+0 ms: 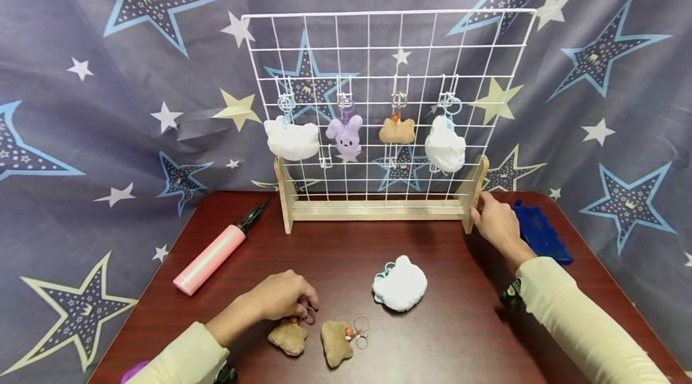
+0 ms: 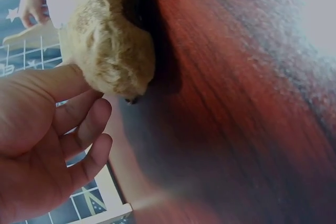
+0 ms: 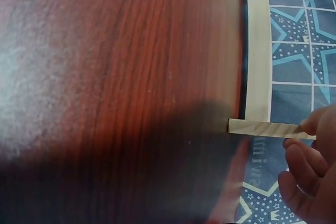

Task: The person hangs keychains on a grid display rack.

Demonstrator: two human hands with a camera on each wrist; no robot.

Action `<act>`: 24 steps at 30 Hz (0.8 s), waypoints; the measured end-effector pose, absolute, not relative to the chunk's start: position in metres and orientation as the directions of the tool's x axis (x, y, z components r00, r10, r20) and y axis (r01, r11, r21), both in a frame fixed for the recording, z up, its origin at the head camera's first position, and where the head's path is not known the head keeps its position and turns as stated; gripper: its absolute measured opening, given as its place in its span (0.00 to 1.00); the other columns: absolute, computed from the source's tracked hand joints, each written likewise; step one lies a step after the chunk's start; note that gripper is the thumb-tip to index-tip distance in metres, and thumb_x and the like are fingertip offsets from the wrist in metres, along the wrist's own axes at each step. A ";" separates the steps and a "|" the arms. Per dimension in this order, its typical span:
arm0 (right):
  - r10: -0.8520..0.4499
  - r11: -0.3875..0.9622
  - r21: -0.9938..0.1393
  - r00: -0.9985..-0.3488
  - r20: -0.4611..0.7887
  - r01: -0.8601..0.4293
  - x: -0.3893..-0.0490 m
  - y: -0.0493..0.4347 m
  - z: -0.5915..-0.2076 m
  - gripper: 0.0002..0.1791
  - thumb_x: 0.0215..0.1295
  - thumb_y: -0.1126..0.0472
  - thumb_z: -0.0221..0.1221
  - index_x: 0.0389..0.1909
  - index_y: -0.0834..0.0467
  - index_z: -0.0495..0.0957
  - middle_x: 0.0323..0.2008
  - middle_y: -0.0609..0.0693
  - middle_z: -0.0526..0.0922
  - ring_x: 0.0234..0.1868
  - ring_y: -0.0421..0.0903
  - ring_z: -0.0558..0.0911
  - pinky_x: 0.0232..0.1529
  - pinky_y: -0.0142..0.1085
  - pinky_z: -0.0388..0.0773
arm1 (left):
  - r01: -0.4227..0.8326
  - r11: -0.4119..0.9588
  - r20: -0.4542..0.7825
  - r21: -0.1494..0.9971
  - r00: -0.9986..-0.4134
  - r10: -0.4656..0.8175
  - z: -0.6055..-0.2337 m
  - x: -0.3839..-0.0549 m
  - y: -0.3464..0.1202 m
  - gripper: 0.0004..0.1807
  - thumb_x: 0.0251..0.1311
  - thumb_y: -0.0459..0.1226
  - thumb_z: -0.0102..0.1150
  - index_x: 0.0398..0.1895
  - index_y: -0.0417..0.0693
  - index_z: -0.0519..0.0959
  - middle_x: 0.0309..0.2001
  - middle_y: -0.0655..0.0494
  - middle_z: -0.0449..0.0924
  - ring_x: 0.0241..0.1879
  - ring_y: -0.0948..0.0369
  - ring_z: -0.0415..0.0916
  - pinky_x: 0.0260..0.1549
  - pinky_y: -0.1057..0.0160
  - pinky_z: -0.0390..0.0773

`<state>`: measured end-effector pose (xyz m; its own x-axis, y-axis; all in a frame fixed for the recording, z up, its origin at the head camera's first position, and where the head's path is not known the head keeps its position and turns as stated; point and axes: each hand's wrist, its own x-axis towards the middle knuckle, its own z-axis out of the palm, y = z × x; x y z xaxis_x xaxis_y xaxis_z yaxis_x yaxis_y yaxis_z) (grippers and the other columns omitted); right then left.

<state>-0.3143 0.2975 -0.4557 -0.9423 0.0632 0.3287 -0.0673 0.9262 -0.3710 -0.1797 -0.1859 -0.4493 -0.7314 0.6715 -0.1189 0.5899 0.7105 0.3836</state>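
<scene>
My left hand (image 1: 286, 295) pinches a brown plush keychain (image 1: 289, 338) near its metal ring, low over the table. In the left wrist view the brown plush (image 2: 107, 35) hides the thumb and index fingertips. A second brown plush keychain (image 1: 336, 343), with orange bead and ring, lies just right of it. A white plush keychain (image 1: 401, 285) rests on the table between my hands. At the back right my right hand (image 1: 496, 220) grips the wooden side leg (image 1: 476, 192) of a white wire grid rack (image 1: 369, 47). Thumb and fingers lie either side of that wood (image 3: 262, 128).
On the grid's hooks hang a white plush (image 1: 292, 140), a purple bunny plush (image 1: 346, 135), a brown plush (image 1: 397, 131) and another white plush (image 1: 446, 146). A pink hand pump (image 1: 211, 258) lies left; a blue tray-like item (image 1: 540, 235) lies right. Something purple (image 1: 132, 372) shows front left.
</scene>
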 end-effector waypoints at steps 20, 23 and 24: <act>0.080 0.927 -0.371 -0.938 0.338 -0.054 -0.313 0.296 -0.462 0.18 0.67 0.55 0.59 0.53 0.59 0.75 0.39 0.72 0.85 0.38 0.74 0.83 0.34 0.65 0.76 | 0.587 0.683 -0.002 0.435 -0.758 0.653 -0.441 -0.186 -0.195 0.13 0.60 0.33 0.67 0.44 0.63 0.87 0.39 0.69 0.88 0.30 0.75 0.72 0.28 0.71 0.72; 0.083 0.927 -0.371 -0.935 0.344 -0.054 -0.313 0.295 -0.462 0.18 0.67 0.55 0.59 0.53 0.59 0.75 0.39 0.72 0.85 0.38 0.74 0.83 0.34 0.65 0.76 | 0.571 0.684 0.034 0.454 -0.778 0.627 -0.440 -0.190 -0.195 0.13 0.61 0.33 0.67 0.45 0.61 0.87 0.39 0.66 0.89 0.27 0.75 0.72 0.27 0.71 0.72; 0.085 0.927 -0.371 -0.934 0.347 -0.054 -0.313 0.295 -0.462 0.17 0.67 0.55 0.59 0.52 0.59 0.75 0.39 0.72 0.85 0.38 0.74 0.83 0.34 0.65 0.76 | 0.567 0.682 0.049 0.463 -0.784 0.619 -0.440 -0.192 -0.195 0.13 0.61 0.33 0.67 0.46 0.60 0.87 0.39 0.64 0.89 0.26 0.74 0.72 0.26 0.71 0.72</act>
<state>-0.3130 0.2948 -0.4619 -0.9340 0.0848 0.3472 -0.0536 0.9272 -0.3707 -0.1920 -0.1954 -0.4397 -0.7840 0.6188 0.0485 0.5667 0.6818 0.4626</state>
